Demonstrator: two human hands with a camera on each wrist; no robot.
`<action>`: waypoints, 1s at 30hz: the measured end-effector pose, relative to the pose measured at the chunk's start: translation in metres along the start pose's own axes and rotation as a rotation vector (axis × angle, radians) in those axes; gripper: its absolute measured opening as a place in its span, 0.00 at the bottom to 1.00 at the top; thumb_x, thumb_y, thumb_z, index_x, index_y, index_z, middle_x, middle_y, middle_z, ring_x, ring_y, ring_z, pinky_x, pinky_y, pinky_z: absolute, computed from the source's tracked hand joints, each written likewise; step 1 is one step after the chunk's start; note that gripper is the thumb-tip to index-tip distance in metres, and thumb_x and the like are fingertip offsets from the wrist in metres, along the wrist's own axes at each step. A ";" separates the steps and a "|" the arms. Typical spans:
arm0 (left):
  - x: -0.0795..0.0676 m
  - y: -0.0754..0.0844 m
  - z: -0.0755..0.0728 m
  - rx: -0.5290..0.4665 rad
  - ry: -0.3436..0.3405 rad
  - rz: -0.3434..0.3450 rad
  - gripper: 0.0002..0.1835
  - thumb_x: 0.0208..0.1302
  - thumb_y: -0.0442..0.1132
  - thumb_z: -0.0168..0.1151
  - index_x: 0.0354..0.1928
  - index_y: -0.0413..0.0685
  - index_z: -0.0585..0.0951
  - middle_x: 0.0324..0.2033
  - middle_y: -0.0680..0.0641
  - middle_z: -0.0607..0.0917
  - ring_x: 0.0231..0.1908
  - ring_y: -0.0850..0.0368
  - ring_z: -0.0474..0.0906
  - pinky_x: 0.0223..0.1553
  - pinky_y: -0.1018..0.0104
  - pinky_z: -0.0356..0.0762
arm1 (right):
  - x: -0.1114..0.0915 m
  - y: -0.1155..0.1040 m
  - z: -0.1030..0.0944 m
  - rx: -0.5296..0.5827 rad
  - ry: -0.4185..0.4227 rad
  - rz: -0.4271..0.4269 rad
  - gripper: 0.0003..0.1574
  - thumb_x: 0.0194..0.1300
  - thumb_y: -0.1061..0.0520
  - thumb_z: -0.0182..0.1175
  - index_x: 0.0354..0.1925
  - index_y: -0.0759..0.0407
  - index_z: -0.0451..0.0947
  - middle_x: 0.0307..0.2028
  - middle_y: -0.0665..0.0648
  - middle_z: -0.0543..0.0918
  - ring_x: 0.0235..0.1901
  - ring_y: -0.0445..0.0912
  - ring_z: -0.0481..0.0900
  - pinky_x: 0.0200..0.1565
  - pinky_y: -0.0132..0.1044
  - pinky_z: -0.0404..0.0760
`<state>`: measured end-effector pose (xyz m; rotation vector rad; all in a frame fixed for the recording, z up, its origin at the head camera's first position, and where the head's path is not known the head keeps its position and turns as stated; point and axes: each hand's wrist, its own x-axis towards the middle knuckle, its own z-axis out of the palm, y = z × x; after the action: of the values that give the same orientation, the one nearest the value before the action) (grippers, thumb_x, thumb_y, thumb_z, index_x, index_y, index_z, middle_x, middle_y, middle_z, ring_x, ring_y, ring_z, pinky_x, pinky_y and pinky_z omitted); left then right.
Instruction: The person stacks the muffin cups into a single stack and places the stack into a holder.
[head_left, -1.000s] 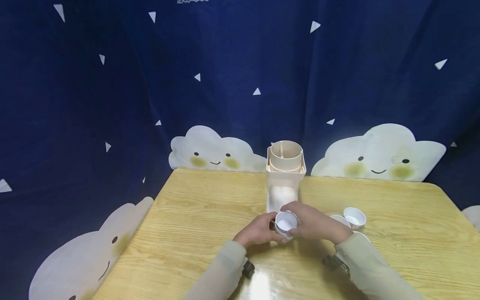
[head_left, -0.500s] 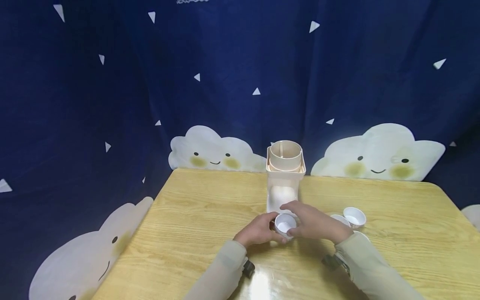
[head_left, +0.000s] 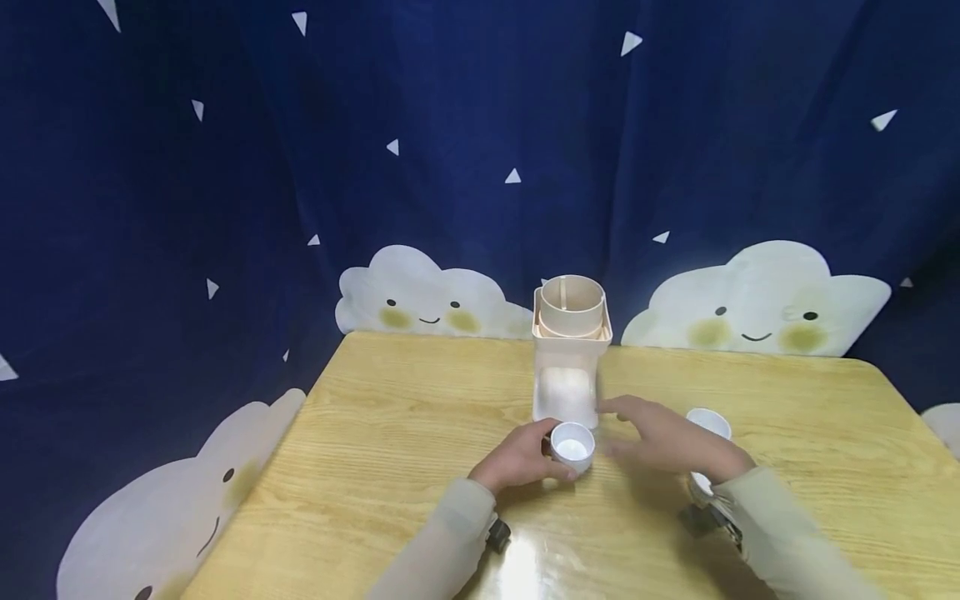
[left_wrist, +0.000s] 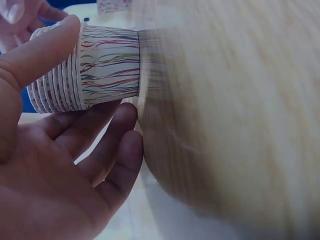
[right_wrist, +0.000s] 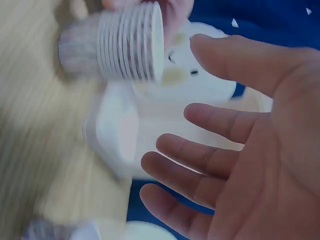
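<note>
A stack of nested paper cups [head_left: 572,447] stands upright on the table, just in front of a cream cup dispenser [head_left: 570,354]. My left hand [head_left: 527,457] grips the stack from the left. In the left wrist view the thumb lies across the rims of the cups [left_wrist: 111,62], which carry wavy coloured lines, and the base appears to meet the wood. To the right, my right hand [head_left: 667,437] is apart from the stack with fingers spread and nothing in them. The right wrist view shows its open palm [right_wrist: 265,160] facing the stack and the dispenser.
More white cups stand at the right: one [head_left: 708,422] behind my right hand, another [head_left: 701,486] partly hidden by the right wrist. The wooden table [head_left: 405,417] ends at a dark blue curtain [head_left: 465,100] with cloud shapes.
My right hand has let go of the cup stack and drawn away to the right. The left hand keeps its hold in nearly the same place. The head view has tilted slightly down.
</note>
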<state>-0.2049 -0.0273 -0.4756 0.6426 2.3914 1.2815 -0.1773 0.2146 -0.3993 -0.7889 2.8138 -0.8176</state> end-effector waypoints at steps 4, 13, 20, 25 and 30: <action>-0.001 0.000 -0.002 0.013 0.003 -0.003 0.29 0.48 0.43 0.79 0.54 0.56 0.79 0.39 0.58 0.83 0.39 0.68 0.76 0.45 0.72 0.73 | -0.011 0.010 -0.016 -0.013 0.018 0.046 0.35 0.66 0.46 0.63 0.64 0.65 0.71 0.60 0.67 0.78 0.55 0.63 0.79 0.55 0.58 0.78; -0.003 0.002 -0.006 0.020 -0.005 0.011 0.29 0.48 0.43 0.78 0.54 0.55 0.79 0.39 0.58 0.83 0.39 0.68 0.75 0.46 0.73 0.73 | -0.026 0.037 -0.037 -0.023 0.056 0.147 0.38 0.66 0.46 0.64 0.66 0.66 0.69 0.61 0.72 0.76 0.56 0.66 0.78 0.50 0.59 0.80; -0.003 0.002 -0.005 0.019 -0.014 -0.001 0.29 0.48 0.42 0.78 0.54 0.55 0.79 0.39 0.58 0.83 0.39 0.68 0.75 0.45 0.73 0.72 | -0.031 0.049 -0.042 0.010 0.049 0.143 0.37 0.68 0.47 0.62 0.67 0.66 0.68 0.61 0.73 0.75 0.57 0.67 0.77 0.51 0.60 0.79; -0.003 0.002 -0.004 0.032 -0.015 -0.001 0.28 0.49 0.43 0.78 0.54 0.57 0.79 0.39 0.59 0.83 0.39 0.68 0.74 0.45 0.72 0.72 | -0.033 0.055 -0.044 -0.012 0.059 0.124 0.36 0.68 0.48 0.62 0.65 0.67 0.69 0.60 0.73 0.77 0.56 0.66 0.78 0.51 0.60 0.79; -0.002 0.000 -0.003 0.030 -0.018 -0.003 0.28 0.50 0.44 0.77 0.54 0.58 0.79 0.40 0.60 0.82 0.39 0.68 0.74 0.45 0.72 0.72 | -0.040 0.068 -0.048 -0.073 0.049 0.175 0.35 0.68 0.47 0.62 0.64 0.67 0.70 0.59 0.72 0.78 0.55 0.65 0.79 0.51 0.61 0.78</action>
<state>-0.2043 -0.0300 -0.4737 0.6566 2.4003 1.2355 -0.1853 0.3062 -0.3959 -0.5280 2.9189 -0.7202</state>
